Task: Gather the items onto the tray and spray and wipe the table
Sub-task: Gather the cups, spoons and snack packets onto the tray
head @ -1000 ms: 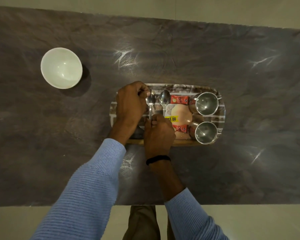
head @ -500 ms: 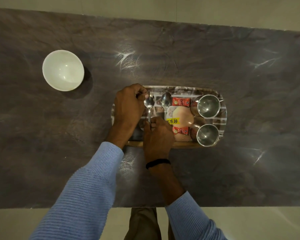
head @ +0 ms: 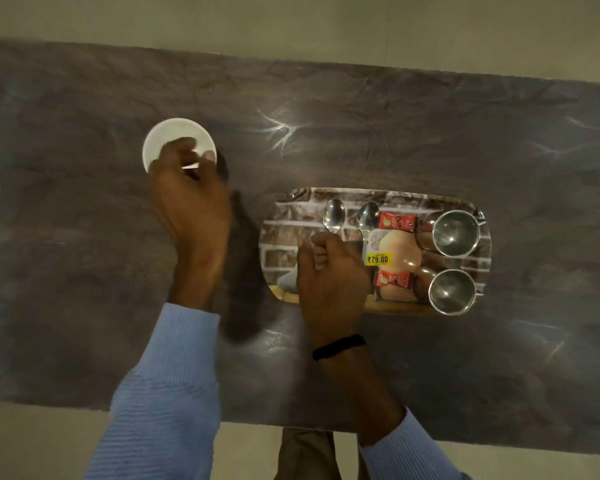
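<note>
Here, the right hand curls round the handle of a steel spoon on the brick-patterned oblong tray, long axis near-to-far, scoop end pointing away. The left hand grips the round white bowl on the dark table.

My left sleeve, ribbed blue, stretches forward and to the left, leaving the wrist bare. My left hand shows its back, slightly blurred, with the fingers curled down over the near rim of a bowl. My right hand sits closer to my body, knuckles up, curled round the handle of a spoon. A black band circles that wrist, and the right sleeve is pushed back along the forearm.
</note>
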A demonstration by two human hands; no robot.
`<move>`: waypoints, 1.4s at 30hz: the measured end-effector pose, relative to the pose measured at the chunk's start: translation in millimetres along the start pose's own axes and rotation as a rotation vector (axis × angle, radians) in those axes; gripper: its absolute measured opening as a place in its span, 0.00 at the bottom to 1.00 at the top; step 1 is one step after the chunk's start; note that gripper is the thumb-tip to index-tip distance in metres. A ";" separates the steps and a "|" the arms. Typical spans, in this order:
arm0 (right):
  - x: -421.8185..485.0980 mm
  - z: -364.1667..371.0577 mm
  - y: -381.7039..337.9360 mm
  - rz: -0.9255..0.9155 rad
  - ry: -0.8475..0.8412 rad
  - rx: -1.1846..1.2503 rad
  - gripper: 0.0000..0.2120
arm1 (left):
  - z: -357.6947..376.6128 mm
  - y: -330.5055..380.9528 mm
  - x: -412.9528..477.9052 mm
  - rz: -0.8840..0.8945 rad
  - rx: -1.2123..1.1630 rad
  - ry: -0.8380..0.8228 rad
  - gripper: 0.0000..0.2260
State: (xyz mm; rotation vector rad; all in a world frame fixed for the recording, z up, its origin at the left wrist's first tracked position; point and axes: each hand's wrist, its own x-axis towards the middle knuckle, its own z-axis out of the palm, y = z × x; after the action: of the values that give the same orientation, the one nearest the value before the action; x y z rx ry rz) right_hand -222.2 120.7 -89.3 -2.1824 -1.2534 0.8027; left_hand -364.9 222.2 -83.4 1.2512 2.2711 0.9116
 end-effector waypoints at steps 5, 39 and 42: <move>38.6 42.3 -64.6 -0.022 -0.217 0.181 0.11 | -22.8 -49.3 56.1 -0.233 0.226 -0.049 0.31; -13.6 -1.1 42.4 0.146 -0.107 0.215 0.15 | -6.8 -12.8 -121.6 -0.304 -0.037 -0.386 0.13; -12.5 -2.5 43.2 0.186 -0.116 0.229 0.16 | -4.7 -10.3 -123.8 -0.292 -0.021 -0.377 0.14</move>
State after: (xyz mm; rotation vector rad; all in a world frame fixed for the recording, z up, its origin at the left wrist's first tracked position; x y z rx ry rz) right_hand -200.0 89.7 -113.2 -2.1104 -0.9659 1.1041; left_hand -308.9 111.2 -84.1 0.9524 2.0614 0.5402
